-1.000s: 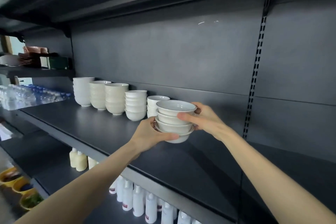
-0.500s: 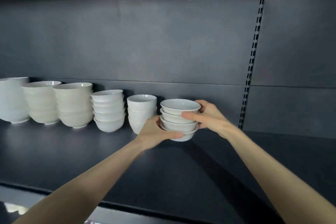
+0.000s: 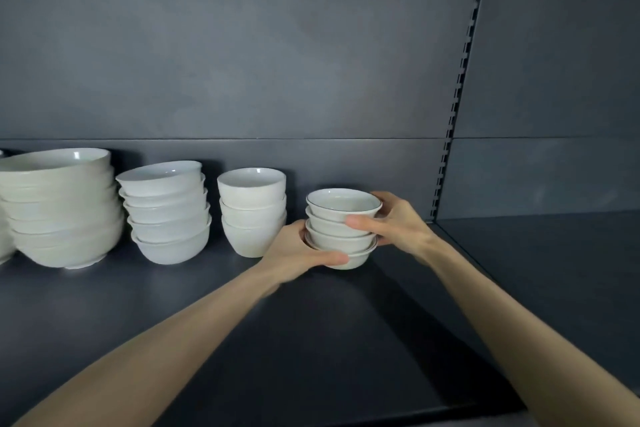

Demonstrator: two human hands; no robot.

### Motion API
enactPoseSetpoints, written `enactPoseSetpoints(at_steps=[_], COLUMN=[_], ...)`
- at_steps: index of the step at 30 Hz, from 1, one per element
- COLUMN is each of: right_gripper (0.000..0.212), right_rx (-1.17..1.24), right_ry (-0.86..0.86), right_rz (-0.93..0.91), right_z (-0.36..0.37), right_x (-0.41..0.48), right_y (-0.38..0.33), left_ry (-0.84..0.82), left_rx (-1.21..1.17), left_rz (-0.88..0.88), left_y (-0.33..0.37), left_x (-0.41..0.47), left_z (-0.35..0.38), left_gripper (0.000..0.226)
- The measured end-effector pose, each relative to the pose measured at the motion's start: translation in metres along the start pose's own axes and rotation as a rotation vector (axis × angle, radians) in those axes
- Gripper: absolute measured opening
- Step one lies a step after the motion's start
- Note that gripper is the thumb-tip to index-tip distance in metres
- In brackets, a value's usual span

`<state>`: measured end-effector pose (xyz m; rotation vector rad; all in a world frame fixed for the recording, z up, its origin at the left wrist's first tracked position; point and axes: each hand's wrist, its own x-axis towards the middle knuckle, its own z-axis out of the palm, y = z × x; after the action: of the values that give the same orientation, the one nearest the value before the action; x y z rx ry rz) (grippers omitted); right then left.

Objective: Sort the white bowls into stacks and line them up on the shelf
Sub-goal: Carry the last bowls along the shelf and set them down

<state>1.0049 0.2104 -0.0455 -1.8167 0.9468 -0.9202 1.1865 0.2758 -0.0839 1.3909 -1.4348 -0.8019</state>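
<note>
The stack of small bowls (image 3: 341,236) you hold looks like glazed ceramic: smooth, with a soft sheen and a thin dark line round the top rim. The neighbouring bowl stacks (image 3: 166,215) look glossier, each catching a small white highlight. Your shelf (image 3: 311,340) and its back panel (image 3: 242,45) look like painted metal — matt, faintly mottled.

Dark grey shelf (image 3: 329,340), white bowl stacks (image 3: 166,215) in a row along its back.
</note>
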Motion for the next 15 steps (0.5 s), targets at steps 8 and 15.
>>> enactPoseSetpoints(at_steps=[8, 15], right_gripper=[0.075, 0.066], right_rx=[-0.006, 0.011], right_ry=[-0.005, -0.004], right_rz=[0.016, 0.011], right_z=[0.004, 0.003], right_x=[0.018, 0.03], right_y=[0.009, 0.015], left_ry=[-0.013, -0.043], left_rx=[0.01, 0.026], left_rz=[0.01, 0.002], left_y=[-0.01, -0.016], left_x=[0.011, 0.024], left_z=[-0.005, -0.004], left_gripper=[0.05, 0.05])
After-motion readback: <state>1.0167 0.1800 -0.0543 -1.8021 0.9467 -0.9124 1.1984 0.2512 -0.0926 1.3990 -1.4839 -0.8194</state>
